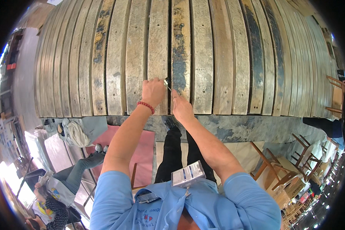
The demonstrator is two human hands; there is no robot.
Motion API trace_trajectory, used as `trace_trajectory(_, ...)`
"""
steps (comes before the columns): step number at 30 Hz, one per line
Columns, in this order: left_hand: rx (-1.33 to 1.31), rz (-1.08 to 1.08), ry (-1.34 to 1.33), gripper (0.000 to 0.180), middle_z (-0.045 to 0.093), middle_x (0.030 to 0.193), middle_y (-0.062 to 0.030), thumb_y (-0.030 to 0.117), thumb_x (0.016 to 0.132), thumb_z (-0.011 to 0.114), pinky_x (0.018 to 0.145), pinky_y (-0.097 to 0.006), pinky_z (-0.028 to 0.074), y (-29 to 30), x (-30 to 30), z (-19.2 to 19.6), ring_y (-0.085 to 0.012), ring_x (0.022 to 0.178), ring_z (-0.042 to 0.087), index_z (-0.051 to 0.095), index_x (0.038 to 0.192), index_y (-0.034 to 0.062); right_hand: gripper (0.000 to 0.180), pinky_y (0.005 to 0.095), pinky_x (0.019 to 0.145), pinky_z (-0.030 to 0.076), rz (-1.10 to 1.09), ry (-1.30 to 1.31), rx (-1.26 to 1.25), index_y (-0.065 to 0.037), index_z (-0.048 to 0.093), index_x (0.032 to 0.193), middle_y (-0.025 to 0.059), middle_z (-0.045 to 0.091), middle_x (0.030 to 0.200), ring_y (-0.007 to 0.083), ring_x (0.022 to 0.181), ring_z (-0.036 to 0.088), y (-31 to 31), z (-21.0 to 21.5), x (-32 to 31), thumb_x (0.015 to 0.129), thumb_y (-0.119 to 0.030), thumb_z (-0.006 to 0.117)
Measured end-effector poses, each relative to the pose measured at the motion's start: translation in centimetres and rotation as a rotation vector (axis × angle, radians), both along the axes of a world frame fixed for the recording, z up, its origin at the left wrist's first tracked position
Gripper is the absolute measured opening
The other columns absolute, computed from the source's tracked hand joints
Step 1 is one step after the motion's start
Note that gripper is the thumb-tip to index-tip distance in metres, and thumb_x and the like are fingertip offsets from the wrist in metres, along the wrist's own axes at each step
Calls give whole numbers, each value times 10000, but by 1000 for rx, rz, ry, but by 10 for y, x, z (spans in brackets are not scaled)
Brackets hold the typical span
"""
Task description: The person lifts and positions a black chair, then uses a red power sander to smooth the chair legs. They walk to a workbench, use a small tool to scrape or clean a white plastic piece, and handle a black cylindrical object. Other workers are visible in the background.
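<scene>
Over the near part of a slatted wooden table (203, 61), my two hands are close together. My left hand (153, 92), with a red bead bracelet (145, 106) at its wrist, is closed, knuckles facing up. What its fingers hold, if anything, is hidden under the hand. My right hand (183, 109) is closed on a small, thin, light-coloured tool (168, 87) that slants up and left to a dark end beside my left fingers. The tool's exact kind is too small to tell. A dark gap between two slats runs just beneath it.
Some slats carry worn black and yellow paint. Below the table's near edge lie a pink sheet (143, 149) and pale boards. Wooden chairs (276, 172) stand at the right. At the lower left a person (61, 184) sits with legs stretched out. A white cloth bundle (76, 132) is nearby.
</scene>
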State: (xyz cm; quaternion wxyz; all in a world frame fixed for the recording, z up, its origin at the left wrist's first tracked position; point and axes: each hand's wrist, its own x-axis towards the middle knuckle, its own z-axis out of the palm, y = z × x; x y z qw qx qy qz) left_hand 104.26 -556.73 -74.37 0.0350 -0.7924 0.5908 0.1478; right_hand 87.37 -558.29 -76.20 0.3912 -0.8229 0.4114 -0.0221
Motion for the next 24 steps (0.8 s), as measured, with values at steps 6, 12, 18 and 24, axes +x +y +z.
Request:
trace_trajectory(6, -7, -22, -4, 222, 699, 974, -108, 219, 930, 550, 879, -429, 440, 0, 0, 1, -271, 951, 681, 711, 1009, 89, 500, 470, 732, 564, -18, -29, -43, -38, 442, 1440, 228, 648, 923, 402, 829, 664, 0, -5, 6, 946, -64, 515)
trace_trajectory(12, 45, -46, -25, 213, 711, 946, -105, 215, 919, 560, 859, -423, 456, -3, 2, 3, -266, 923, 692, 729, 937, 86, 492, 473, 723, 562, -24, 0, -22, -34, 449, 1431, 232, 654, 936, 405, 828, 662, 0, -4, 7, 944, -56, 510)
trace_trajectory(18, 28, -51, -17, 201, 717, 935, -115, 214, 909, 573, 847, -418, 467, -4, 3, 3, -265, 902, 697, 729, 913, 86, 485, 479, 715, 566, -40, -27, -34, -26, 453, 1424, 250, 661, 935, 410, 815, 666, 1, -5, 10, 943, -54, 509)
trace_trajectory(24, 26, -78, -14, 210, 715, 921, -125, 220, 911, 580, 832, -414, 478, -4, 4, 3, -273, 883, 697, 734, 901, 78, 554, 465, 728, 573, -48, -14, -43, -20, 447, 1439, 240, 664, 942, 395, 824, 672, 1, -6, 13, 894, 4, 549)
